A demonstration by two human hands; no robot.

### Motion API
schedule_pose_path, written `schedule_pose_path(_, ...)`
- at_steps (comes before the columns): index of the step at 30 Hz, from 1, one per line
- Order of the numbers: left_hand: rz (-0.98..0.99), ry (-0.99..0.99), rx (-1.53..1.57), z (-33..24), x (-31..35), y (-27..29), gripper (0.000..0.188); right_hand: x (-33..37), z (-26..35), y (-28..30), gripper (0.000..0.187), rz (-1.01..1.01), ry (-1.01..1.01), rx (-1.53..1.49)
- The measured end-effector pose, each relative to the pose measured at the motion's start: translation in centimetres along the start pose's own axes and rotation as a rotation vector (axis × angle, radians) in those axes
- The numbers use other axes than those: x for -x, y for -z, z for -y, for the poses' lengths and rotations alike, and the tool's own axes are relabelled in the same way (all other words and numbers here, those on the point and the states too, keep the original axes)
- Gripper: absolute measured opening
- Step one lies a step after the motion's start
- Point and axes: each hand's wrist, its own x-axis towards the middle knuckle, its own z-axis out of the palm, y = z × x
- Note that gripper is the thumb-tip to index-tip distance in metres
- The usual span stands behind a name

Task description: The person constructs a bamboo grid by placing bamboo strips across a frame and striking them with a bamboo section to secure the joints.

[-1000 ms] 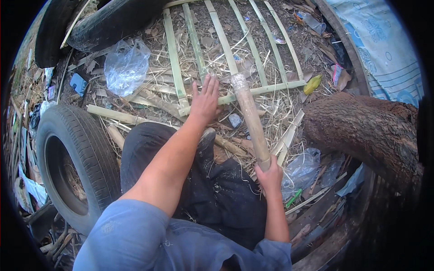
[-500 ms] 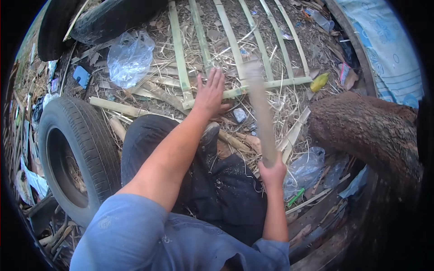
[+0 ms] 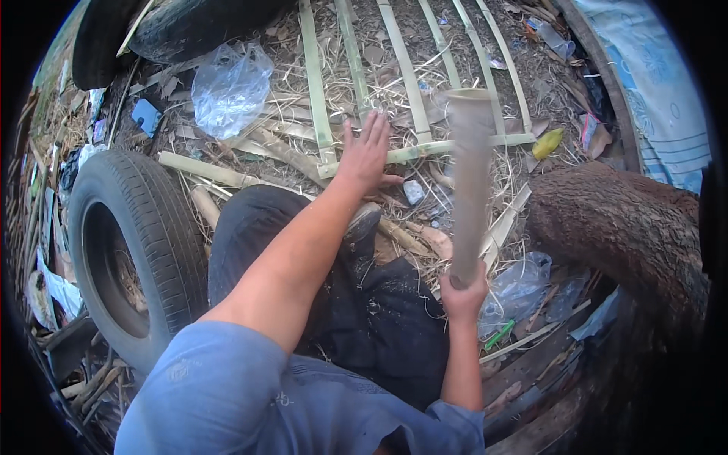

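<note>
The left arm (image 3: 299, 262) reaches forward across the dark trousers (image 3: 356, 326), elbow slightly bent, and ends in the left hand (image 3: 362, 158) laid back-up over the frame (image 3: 415, 152) near its left corner. That hand is open and flat, its middle fingers straight and close together, the little finger set apart and the thumb out to the right; it presses on the wood rather than gripping it. The right arm (image 3: 461, 364) stands short and nearly straight up from the lower edge, and its right hand (image 3: 465, 294) is curled tight around the near end of a blurred stick (image 3: 472, 182). The stick points away and passes in front of the frame's near bar; whether they touch cannot be told. The frame's pale slats lie on the littered ground, between a plastic bag (image 3: 231, 91) and a yellow leaf (image 3: 547, 143)
</note>
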Motion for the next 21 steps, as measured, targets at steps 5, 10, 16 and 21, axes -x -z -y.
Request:
schedule_pose_path(5,0.06,-0.001,-0.001,-0.1,-0.3,0.3,0.13,-0.4,-0.1,-0.2,0.04,0.069,-0.037,0.25)
schedule_pose_path(10,0.057,0.006,0.013,0.3,-0.2,0.1,0.131,-1.0,-1.9,-1.3,0.048,0.226,-0.177,0.463)
schedule_pose_path(16,0.045,0.012,0.042,0.7,-0.3,0.3,0.131,-1.2,-1.9,-1.4,0.052,0.3,-0.201,0.481)
schedule_pose_path(21,0.245,0.019,-0.019,0.1,-0.2,0.7,0.133,0.5,-0.2,-1.2,0.042,0.111,0.041,0.174)
